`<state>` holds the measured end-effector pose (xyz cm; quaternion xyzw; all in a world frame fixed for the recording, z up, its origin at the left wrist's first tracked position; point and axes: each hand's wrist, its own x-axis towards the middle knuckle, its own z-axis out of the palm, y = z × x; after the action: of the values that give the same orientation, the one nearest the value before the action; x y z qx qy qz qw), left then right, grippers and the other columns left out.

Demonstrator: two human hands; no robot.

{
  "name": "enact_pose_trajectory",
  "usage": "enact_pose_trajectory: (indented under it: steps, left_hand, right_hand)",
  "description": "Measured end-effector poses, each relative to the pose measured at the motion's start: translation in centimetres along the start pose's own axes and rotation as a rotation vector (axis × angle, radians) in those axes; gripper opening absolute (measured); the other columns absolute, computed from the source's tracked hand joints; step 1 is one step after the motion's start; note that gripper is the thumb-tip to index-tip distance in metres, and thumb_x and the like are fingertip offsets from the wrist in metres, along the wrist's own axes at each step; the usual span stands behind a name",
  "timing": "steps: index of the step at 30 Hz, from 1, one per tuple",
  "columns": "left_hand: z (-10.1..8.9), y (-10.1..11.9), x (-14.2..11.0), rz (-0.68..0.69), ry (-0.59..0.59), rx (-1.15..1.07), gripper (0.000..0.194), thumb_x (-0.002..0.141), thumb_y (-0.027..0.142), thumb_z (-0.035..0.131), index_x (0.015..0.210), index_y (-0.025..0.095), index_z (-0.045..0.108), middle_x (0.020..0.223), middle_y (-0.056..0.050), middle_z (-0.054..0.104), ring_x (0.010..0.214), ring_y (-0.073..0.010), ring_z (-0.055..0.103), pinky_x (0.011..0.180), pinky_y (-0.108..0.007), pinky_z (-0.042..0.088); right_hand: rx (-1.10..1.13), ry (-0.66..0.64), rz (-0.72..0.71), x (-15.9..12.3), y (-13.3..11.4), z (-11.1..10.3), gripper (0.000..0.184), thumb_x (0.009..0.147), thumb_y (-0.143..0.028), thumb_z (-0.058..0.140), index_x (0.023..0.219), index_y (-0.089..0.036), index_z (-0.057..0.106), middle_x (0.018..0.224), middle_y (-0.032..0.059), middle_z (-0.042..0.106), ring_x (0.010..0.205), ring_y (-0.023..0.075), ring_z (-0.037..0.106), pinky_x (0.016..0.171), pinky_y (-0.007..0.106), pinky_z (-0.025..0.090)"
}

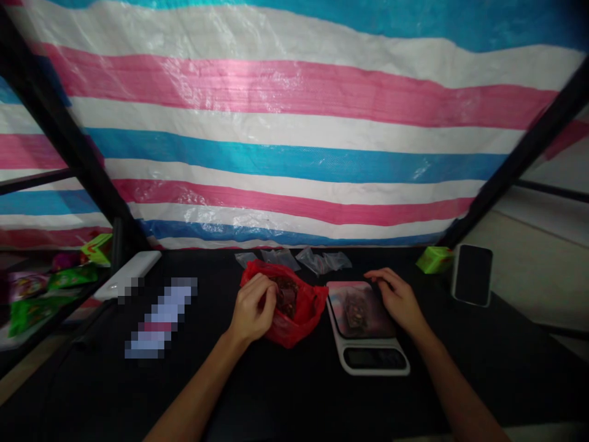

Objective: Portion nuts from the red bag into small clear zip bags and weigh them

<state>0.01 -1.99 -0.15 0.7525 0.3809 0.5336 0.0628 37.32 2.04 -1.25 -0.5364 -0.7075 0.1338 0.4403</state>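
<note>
My left hand point(254, 307) is closed on the near left rim of a red plastic bag point(294, 333), whose mouth gapes wide. Dark brown bits point(288, 294) lie inside, too small to name. Just right of the bag stands a white digital kitchen scale point(343, 356) with a shiny platform. A small clear packet point(356, 311) with brownish contents rests on that platform. Over the scale's right edge hovers my right hand point(396, 299), its fingers loosely stretched out and nothing seen in them. The scale's display looks dark, with no reading visible.
Several small clear plastic bags point(315, 261) lie along the table's back edge. At right are a green box point(434, 259) and a phone-like device point(472, 274). A white bar point(133, 273), a blurred-out sheet and colourful packets point(41, 301) sit left. A striped tarp point(294, 141) hangs behind.
</note>
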Motion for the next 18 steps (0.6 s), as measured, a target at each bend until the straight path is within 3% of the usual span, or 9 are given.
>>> enact_pose_trajectory:
  steps: [6, 9, 13, 18]
  left_hand:
    - [-0.3, -0.3, 0.1, -0.138, 0.170, 0.126, 0.027, 0.099, 0.018, 0.047, 0.072, 0.020, 0.052, 0.067, 0.001, 0.054, 0.063, -0.0138, 0.054, 0.062, -0.027, 0.041]
    - [-0.4, -0.3, 0.2, -0.216, 0.215, 0.145, 0.031, 0.099, 0.020, 0.047, 0.068, 0.021, 0.050, 0.063, 0.002, 0.051, 0.058, -0.0120, 0.051, 0.058, -0.026, 0.038]
    - [-0.2, -0.2, 0.2, -0.235, 0.169, 0.122, 0.032, 0.099, 0.021, 0.048, 0.067, 0.020, 0.051, 0.059, 0.004, 0.049, 0.053, -0.0103, 0.049, 0.055, -0.024, 0.036]
    - [0.1, 0.1, 0.0, -0.206, 0.124, 0.141, 0.031, 0.098, 0.020, 0.049, 0.067, 0.020, 0.052, 0.059, 0.004, 0.051, 0.052, -0.0099, 0.049, 0.055, -0.024, 0.036]
  right_hand:
    - [-0.013, 0.026, -0.020, -0.1, -0.2, 0.1, 0.028, 0.094, -0.026, 0.046, 0.093, -0.022, 0.073, 0.098, 0.0072, 0.070, 0.097, 0.0236, 0.066, 0.090, 0.038, 0.050]
    - [-0.152, 0.122, 0.092, -1.5, -0.8, -0.4, 0.029, 0.095, -0.038, 0.048, 0.101, -0.021, 0.072, 0.102, 0.0088, 0.070, 0.094, 0.0253, 0.067, 0.088, 0.040, 0.051]
    - [-0.420, 0.098, 0.310, -4.4, -3.8, -0.1, 0.045, 0.095, -0.057, 0.052, 0.120, -0.023, 0.066, 0.100, 0.0104, 0.072, 0.086, 0.0295, 0.069, 0.075, 0.043, 0.051]
    - [-0.625, -0.004, 0.283, -4.8, -8.5, 2.1, 0.064, 0.095, -0.065, 0.047, 0.135, -0.016, 0.058, 0.101, 0.0197, 0.074, 0.092, 0.0389, 0.071, 0.078, 0.051, 0.049]
